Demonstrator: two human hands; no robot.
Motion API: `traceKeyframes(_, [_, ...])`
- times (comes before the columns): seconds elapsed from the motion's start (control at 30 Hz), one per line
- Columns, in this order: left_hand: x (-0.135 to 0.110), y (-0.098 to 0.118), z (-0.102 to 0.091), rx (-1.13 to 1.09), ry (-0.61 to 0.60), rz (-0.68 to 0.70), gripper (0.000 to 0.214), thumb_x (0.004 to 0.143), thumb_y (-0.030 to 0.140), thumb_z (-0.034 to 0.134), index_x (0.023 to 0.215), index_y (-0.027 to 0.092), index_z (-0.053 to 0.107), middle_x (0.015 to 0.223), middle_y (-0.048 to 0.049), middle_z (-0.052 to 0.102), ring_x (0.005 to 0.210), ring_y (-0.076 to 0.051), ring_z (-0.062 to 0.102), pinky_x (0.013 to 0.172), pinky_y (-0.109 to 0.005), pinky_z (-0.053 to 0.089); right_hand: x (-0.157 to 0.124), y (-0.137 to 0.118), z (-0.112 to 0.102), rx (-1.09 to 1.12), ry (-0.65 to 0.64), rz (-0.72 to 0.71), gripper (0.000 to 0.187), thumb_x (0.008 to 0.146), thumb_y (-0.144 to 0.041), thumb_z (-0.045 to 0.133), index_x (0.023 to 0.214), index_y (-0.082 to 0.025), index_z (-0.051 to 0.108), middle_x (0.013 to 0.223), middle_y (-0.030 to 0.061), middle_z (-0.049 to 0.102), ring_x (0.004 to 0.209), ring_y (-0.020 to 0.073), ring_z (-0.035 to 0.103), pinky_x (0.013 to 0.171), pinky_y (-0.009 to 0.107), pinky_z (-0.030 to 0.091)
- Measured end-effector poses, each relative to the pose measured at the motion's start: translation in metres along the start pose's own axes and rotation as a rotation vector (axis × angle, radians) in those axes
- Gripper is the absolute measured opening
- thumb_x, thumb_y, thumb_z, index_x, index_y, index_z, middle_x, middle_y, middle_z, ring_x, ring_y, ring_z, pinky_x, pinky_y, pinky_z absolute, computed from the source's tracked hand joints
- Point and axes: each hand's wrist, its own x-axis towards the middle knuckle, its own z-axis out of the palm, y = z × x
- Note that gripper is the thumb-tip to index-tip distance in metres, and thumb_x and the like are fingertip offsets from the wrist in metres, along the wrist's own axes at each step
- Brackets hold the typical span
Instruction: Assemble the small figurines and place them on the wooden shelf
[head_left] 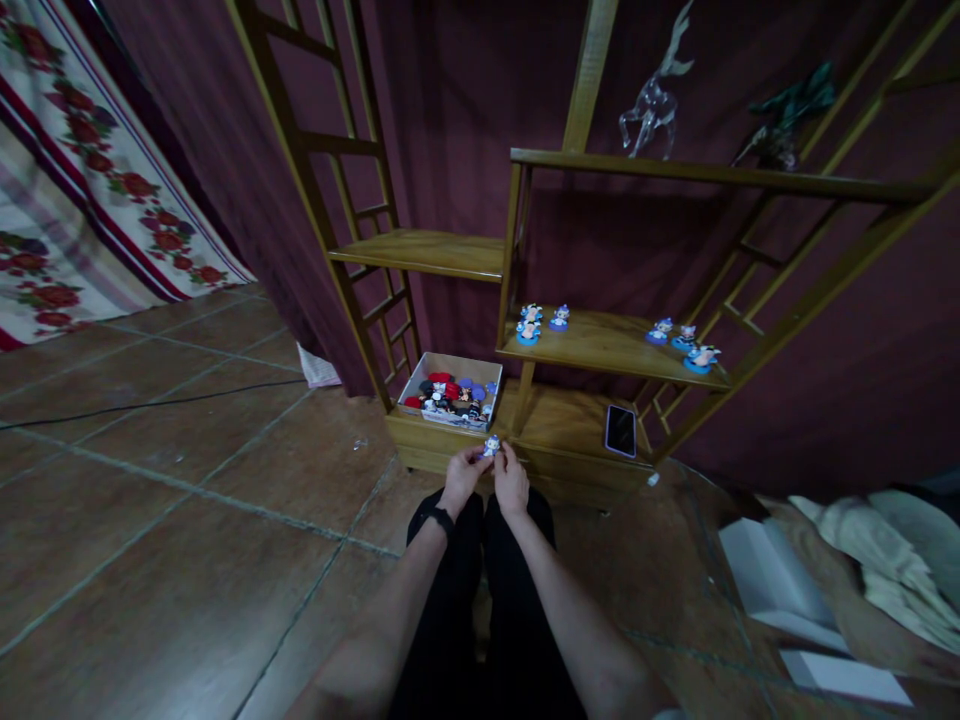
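Observation:
A small purple-and-white figurine is held upright between my two hands, above my knees and in front of the shelf unit. My left hand pinches it from the left, and my right hand closes on it from the right. Just beyond them, a cardboard box holds a jumble of red, black, white and purple figurines. On the middle shelf stand several like figures: a purple-based figurine near the left end and a blue-based figurine near the right end.
A phone lies on the lowest shelf at right. On the top shelf stand a clear deer ornament and a dark green ornament. White box pieces lie on the floor at right; a black cable crosses the tiles at left.

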Motion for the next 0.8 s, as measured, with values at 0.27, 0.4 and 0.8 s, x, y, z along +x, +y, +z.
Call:
traceKeyframes(0.27, [-0.007, 0.011, 0.0, -0.045, -0.179, -0.053, 0.04, 0.056, 0.033, 0.074, 0.089, 0.011, 0.068, 0.077, -0.006, 0.069, 0.065, -0.014, 0.06, 0.065, -0.026, 0.047, 0.004, 0.008, -0.001, 0.082, 0.041, -0.019, 0.037, 0.084, -0.04, 0.039, 0.113, -0.024, 0.056, 0.09, 0.0026, 0.067, 0.078, 0.0161, 0.061, 0.067, 0.023, 0.044])
traceKeyframes(0.4, [-0.008, 0.013, 0.0, -0.068, -0.229, -0.068, 0.039, 0.057, 0.033, 0.074, 0.089, 0.011, 0.068, 0.078, -0.0062, 0.069, 0.064, -0.013, 0.059, 0.065, -0.025, 0.046, 0.007, 0.012, 0.002, 0.14, 0.052, -0.019, 0.035, 0.081, -0.042, 0.042, 0.108, -0.025, 0.059, 0.087, 0.0009, 0.068, 0.071, 0.0144, 0.061, 0.066, 0.023, 0.045])
traceKeyframes(0.8, [-0.006, 0.011, -0.001, -0.052, -0.215, -0.085, 0.039, 0.058, 0.033, 0.073, 0.09, 0.011, 0.067, 0.075, -0.0061, 0.068, 0.062, -0.012, 0.058, 0.063, -0.024, 0.045, 0.009, 0.014, 0.002, 0.166, -0.009, 0.015, 0.034, 0.084, -0.037, 0.039, 0.107, -0.023, 0.06, 0.068, -0.0007, 0.067, 0.057, 0.0122, 0.06, 0.064, 0.021, 0.045])
